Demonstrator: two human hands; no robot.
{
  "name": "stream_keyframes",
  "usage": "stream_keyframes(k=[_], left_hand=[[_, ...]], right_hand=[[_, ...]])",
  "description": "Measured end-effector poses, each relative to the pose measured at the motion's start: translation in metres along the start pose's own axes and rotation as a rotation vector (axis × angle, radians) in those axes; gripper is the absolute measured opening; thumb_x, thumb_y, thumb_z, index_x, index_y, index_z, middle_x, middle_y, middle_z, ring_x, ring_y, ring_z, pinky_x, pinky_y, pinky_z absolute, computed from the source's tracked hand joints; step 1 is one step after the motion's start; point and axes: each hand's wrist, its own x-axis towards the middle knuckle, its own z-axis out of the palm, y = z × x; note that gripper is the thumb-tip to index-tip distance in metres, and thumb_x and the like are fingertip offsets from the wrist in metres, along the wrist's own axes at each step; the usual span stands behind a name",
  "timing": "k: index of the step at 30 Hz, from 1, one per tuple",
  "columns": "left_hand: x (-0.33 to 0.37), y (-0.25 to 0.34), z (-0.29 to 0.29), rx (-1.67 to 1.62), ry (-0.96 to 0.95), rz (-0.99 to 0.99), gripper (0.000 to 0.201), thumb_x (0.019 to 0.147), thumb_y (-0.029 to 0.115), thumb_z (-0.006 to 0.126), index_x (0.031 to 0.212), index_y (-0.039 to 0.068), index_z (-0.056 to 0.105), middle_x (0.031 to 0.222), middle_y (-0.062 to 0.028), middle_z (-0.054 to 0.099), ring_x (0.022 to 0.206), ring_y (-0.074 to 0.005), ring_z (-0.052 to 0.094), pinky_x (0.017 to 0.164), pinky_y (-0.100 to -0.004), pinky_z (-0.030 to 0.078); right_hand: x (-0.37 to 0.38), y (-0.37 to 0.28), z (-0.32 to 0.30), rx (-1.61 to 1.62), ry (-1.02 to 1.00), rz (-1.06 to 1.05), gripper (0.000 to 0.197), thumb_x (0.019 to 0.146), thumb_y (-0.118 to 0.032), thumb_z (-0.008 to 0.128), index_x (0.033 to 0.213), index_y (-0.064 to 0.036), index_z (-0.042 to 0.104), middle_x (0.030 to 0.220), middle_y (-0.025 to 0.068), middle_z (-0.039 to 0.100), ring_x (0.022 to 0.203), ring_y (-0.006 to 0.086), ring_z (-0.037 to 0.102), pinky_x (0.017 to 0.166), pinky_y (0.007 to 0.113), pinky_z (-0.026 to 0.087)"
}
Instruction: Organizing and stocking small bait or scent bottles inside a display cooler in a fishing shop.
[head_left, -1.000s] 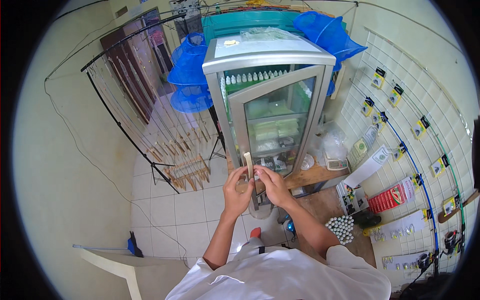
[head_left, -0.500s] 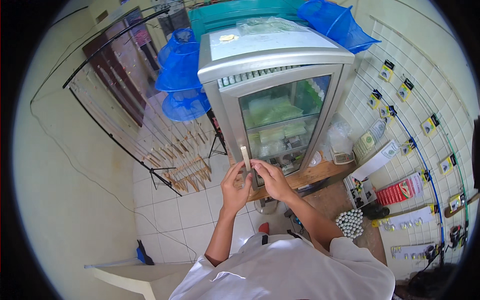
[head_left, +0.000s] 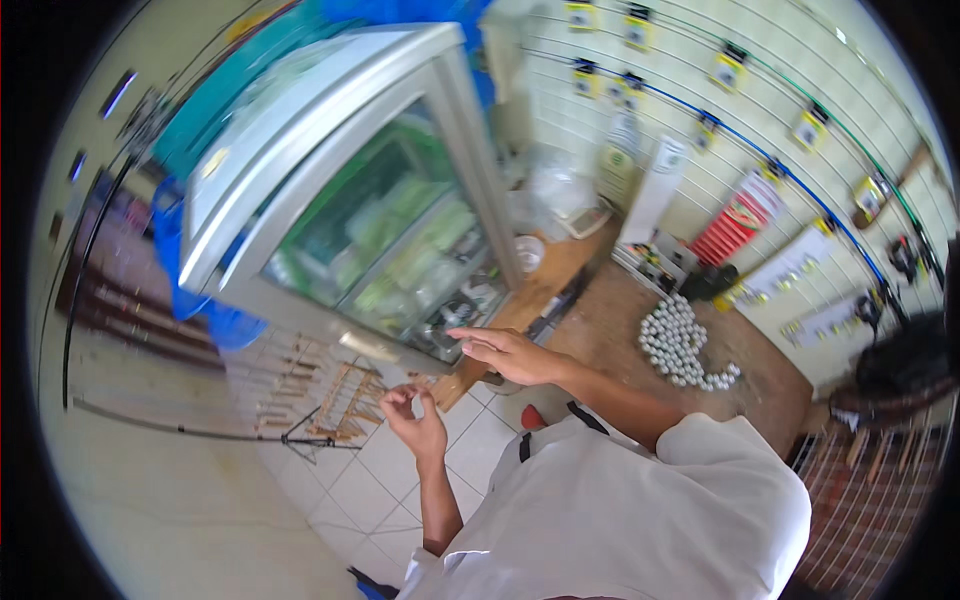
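A glass-fronted display cabinet (head_left: 330, 130) with a silver frame stands ahead and to the left. Its door (head_left: 415, 105) carries a pale handle (head_left: 366, 346) at the lower left corner. Just below and right of that handle is my left hand (head_left: 417, 425), its fingers curled with the thumb apart, and nothing shows in it. My right hand (head_left: 510, 356) is in front of the lower part of the glass, fingers stretched out and holding nothing. Behind the glass, green and clear packets (head_left: 415, 230) lie on shelves, blurred.
The cabinet stands on a wooden bench (head_left: 565, 272). Many small silvery cans or caps (head_left: 675, 340) lie at right on a brown surface. Small packages (head_left: 728, 68) and rods hang on the white wall grid. At left, wooden-handled sticks (head_left: 340, 395) hang on a rack.
The view has swung right and tilted, so the cabinet sits further left. Both hands have left the handle; they were close together there and are now apart.
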Motion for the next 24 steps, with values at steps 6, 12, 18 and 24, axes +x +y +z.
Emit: stream_keyframes(k=[6, 12, 18, 24], left_hand=[[-0.032, 0.012, 0.038, 0.198, -0.369, -0.150, 0.025, 0.092, -0.007, 0.063, 0.097, 0.006, 0.043, 0.091, -0.0067, 0.055, 0.089, -0.0154, 0.057, 0.088, -0.0319, 0.048], [-0.066, 0.013, 0.112, 0.226, -0.844, -0.020, 0.016, 0.089, -0.003, 0.071, 0.099, 0.001, 0.060, 0.093, -0.0070, 0.066, 0.090, -0.0157, 0.065, 0.086, -0.0325, 0.053], [-0.106, 0.045, 0.205, 0.238, -0.992, 0.092, 0.025, 0.085, 0.004, 0.077, 0.106, 0.002, 0.065, 0.101, -0.0128, 0.071, 0.089, -0.0270, 0.068, 0.082, -0.0373, 0.053], [-0.156, 0.066, 0.282, 0.162, -1.115, 0.169, 0.025, 0.087, 0.005, 0.075, 0.110, 0.002, 0.064, 0.108, -0.0128, 0.071, 0.096, -0.0256, 0.067, 0.086, -0.0364, 0.053]], right_hand=[[-0.074, 0.053, -0.049, 0.055, 0.147, 0.209, 0.050, 0.107, -0.040, 0.049, 0.137, -0.0017, 0.059, 0.126, 0.0141, 0.068, 0.110, 0.0206, 0.067, 0.093, 0.034, 0.051], [-0.174, 0.086, -0.075, 0.161, 0.351, 0.226, 0.047, 0.106, -0.038, 0.050, 0.129, 0.0016, 0.063, 0.118, 0.0122, 0.070, 0.099, 0.0197, 0.069, 0.090, 0.033, 0.052], [-0.270, 0.102, -0.089, 0.285, 0.529, 0.322, 0.043, 0.107, -0.034, 0.050, 0.131, -0.0002, 0.063, 0.118, 0.0091, 0.069, 0.106, 0.0186, 0.067, 0.088, 0.031, 0.051], [-0.356, 0.132, -0.103, 0.281, 0.742, 0.201, 0.041, 0.105, -0.033, 0.054, 0.128, -0.0005, 0.065, 0.114, 0.0089, 0.070, 0.106, 0.0181, 0.065, 0.091, 0.032, 0.050]])
